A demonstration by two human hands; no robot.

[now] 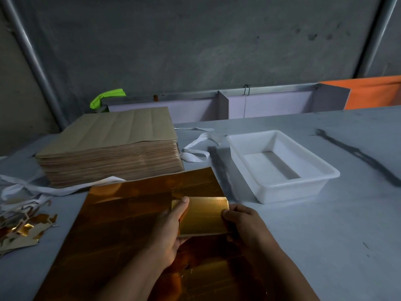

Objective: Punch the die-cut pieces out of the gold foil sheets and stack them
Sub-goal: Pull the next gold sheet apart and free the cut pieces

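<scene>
A large gold foil sheet (pixel 121 218) lies flat on the grey table in front of me. Above its right part I hold a small stack of punched gold pieces (pixel 204 216) between both hands. My left hand (pixel 171 231) grips the stack's left edge, thumb on top near the far corner. My right hand (pixel 243 222) pinches the right edge. A tall pile of sheets lying brown side up (pixel 112 146) stands at the back left.
A white plastic tray (pixel 282 166) sits to the right of the foil sheet. Gold and white offcut scraps (pixel 23 227) lie at the left edge, with white strips (pixel 199 146) behind. A dark streak (pixel 355 155) marks the table at far right.
</scene>
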